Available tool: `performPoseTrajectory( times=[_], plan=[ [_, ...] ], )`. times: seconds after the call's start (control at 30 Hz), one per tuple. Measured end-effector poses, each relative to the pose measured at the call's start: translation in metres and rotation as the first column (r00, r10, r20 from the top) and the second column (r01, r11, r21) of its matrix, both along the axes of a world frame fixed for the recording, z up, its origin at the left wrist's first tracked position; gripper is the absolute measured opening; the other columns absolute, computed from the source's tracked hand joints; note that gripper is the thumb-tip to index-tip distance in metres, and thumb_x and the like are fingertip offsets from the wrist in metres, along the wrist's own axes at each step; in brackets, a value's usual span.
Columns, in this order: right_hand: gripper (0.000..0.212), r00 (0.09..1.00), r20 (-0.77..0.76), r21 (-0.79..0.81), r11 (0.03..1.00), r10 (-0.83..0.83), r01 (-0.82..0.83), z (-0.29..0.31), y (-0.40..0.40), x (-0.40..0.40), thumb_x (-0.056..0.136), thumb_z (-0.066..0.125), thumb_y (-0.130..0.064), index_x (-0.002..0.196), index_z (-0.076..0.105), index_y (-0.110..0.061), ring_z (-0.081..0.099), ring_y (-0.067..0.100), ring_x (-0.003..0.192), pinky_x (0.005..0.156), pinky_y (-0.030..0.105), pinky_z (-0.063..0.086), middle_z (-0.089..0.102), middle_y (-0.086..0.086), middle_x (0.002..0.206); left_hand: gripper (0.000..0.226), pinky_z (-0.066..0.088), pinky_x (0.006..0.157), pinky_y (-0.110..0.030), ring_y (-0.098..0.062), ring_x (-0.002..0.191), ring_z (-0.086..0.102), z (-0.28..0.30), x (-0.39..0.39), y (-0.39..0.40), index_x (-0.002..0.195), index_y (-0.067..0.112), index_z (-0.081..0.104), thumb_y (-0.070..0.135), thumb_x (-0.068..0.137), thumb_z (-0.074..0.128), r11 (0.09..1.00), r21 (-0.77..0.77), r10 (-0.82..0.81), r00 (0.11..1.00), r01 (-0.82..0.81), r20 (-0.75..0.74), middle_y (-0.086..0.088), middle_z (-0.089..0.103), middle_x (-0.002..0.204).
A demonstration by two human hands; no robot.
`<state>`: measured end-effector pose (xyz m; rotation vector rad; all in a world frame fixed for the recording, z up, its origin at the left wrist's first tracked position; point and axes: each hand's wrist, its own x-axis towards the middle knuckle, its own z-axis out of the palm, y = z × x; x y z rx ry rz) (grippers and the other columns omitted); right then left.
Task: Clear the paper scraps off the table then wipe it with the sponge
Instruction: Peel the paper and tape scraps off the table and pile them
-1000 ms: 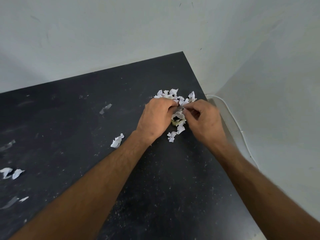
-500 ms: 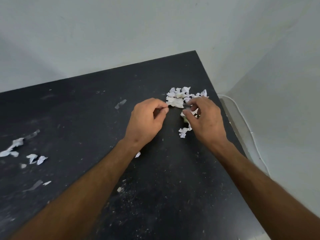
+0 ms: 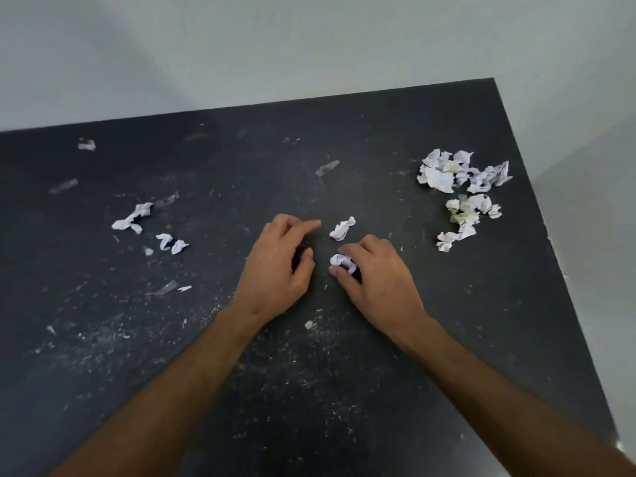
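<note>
Nearest the camera, two bare forearms reach over the dark surface (image 3: 395, 390), which is dusted with white flecks; at mid-surface the right hand (image 3: 375, 282) curls thumb and fingers round a crumpled scrap (image 3: 341, 263), pinching it; left hand (image 3: 278, 266) loosely curled beside it, forefinger out, grasping nothing that shows. Just beyond, between the hands, a second scrap (image 3: 342, 228) lies free. Left of the hands, well apart, a small scatter (image 3: 148, 225) of torn bits; farther right, near the edge, the main pile (image 3: 461, 187) of scraps, something yellowish among them; a lone bit (image 3: 86, 145) near the far left. No sponge clearly in view.

Step in hand, as judged: gathering strays, clearing not yet done, wiping not begun. Next move likely calls for the left hand to pinch the free scrap; then the left scatter needs a long reach; light paper may skid on the slick top.
</note>
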<state>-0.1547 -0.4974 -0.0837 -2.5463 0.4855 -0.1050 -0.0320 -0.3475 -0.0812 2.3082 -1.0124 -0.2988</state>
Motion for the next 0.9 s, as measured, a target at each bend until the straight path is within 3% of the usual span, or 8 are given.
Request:
performPoseTrajectory(
  times=[0.17, 0.3, 0.37, 0.43, 0.53, 0.7, 0.83, 0.9],
  plan=[
    [0.011, 0.994, 0.102, 0.153, 0.988, -0.044, 0.028, 0.006, -0.008, -0.002, 0.1, 0.059, -0.02, 0.103, 0.065, -0.011, 0.054, 0.012, 0.083, 0.075, 0.033, 0.049, 0.059, 0.0, 0.097, 0.056, 0.044, 0.099, -0.035, -0.019, 0.112, 0.049, -0.004, 0.009, -0.028, 0.152, 0.03, 0.043, 0.032, 0.098, 0.057, 0.975, 0.1, -0.204, 0.978, 0.198, 0.051, -0.003, 0.045, 0.134],
    [0.025, 0.984, 0.105, 0.235, 0.965, -0.145, 0.117, 0.019, -0.018, -0.002, 0.103, 0.055, -0.017, 0.125, 0.063, -0.012, 0.061, 0.011, 0.083, 0.077, 0.024, 0.048, 0.069, -0.003, 0.097, 0.026, 0.049, 0.089, -0.037, -0.017, 0.1, 0.05, -0.006, 0.013, -0.044, 0.126, 0.021, 0.062, 0.029, 0.102, 0.055, 0.968, 0.093, -0.241, 0.966, 0.232, 0.095, 0.0, 0.052, 0.119],
    [0.032, 0.983, 0.098, 0.265, 0.956, -0.155, 0.124, 0.021, -0.021, 0.003, 0.103, 0.054, -0.018, 0.135, 0.057, -0.015, 0.058, 0.006, 0.069, 0.067, 0.02, 0.045, 0.066, -0.008, 0.083, 0.013, 0.049, 0.086, -0.036, -0.014, 0.097, 0.052, -0.003, 0.014, -0.043, 0.111, 0.017, 0.062, 0.023, 0.103, 0.053, 0.982, 0.026, -0.185, 0.982, 0.184, 0.036, 0.001, 0.055, 0.112],
    [0.024, 0.983, 0.121, 0.276, 0.956, -0.135, 0.098, 0.022, -0.018, 0.012, 0.102, 0.053, -0.016, 0.125, 0.061, -0.015, 0.055, 0.011, 0.062, 0.058, 0.019, 0.04, 0.061, -0.004, 0.071, 0.009, 0.045, 0.082, -0.027, -0.01, 0.092, 0.052, 0.003, 0.014, -0.031, 0.108, 0.017, 0.058, 0.021, 0.103, 0.052, 0.994, -0.011, -0.106, 0.994, 0.106, -0.013, 0.003, 0.056, 0.108],
    [0.013, 0.985, 0.137, 0.349, 0.936, -0.104, 0.05, 0.024, 0.002, 0.031, 0.101, 0.05, -0.012, 0.107, 0.062, -0.014, 0.056, 0.016, 0.059, 0.053, 0.025, 0.043, 0.063, 0.003, 0.071, 0.015, 0.04, 0.077, -0.02, -0.006, 0.085, 0.051, 0.011, 0.015, 0.0, 0.116, 0.015, 0.054, 0.018, 0.103, 0.049, 0.999, -0.042, 0.009, 0.999, -0.011, -0.052, 0.003, 0.054, 0.112],
    [0.016, 0.992, 0.105, 0.38, 0.919, 0.074, -0.108, 0.02, 0.054, 0.072, 0.1, 0.047, -0.011, 0.106, 0.06, -0.018, 0.055, 0.003, 0.082, 0.071, 0.012, 0.04, 0.058, -0.005, 0.097, 0.022, 0.043, 0.08, -0.022, -0.006, 0.086, 0.05, 0.018, 0.038, 0.065, 0.107, 0.012, 0.06, 0.005, 0.094, 0.044, 0.983, -0.049, 0.176, 0.983, -0.178, -0.046, 0.004, 0.052, 0.106],
    [0.023, 0.967, 0.095, 0.245, 0.936, 0.236, -0.252, 0.009, 0.098, 0.106, 0.099, 0.056, -0.026, 0.121, 0.061, -0.018, 0.054, 0.012, 0.094, 0.083, 0.027, 0.046, 0.052, -0.005, 0.103, 0.022, 0.036, 0.077, -0.015, -0.004, 0.082, 0.048, 0.019, 0.06, 0.123, 0.104, 0.012, 0.061, 0.011, 0.094, 0.042, 0.954, -0.044, 0.297, 0.954, -0.298, -0.028, 0.007, 0.053, 0.096],
    [0.032, 0.958, 0.086, 0.174, 0.942, 0.275, -0.286, 0.004, 0.117, 0.122, 0.097, 0.062, -0.033, 0.126, 0.063, -0.018, 0.054, 0.016, 0.096, 0.087, 0.032, 0.048, 0.05, -0.004, 0.1, 0.02, 0.038, 0.076, -0.02, -0.004, 0.082, 0.049, 0.017, 0.07, 0.148, 0.11, 0.014, 0.061, 0.013, 0.097, 0.046, 0.935, -0.034, 0.353, 0.935, -0.354, -0.026, 0.007, 0.054, 0.097]
  ],
)
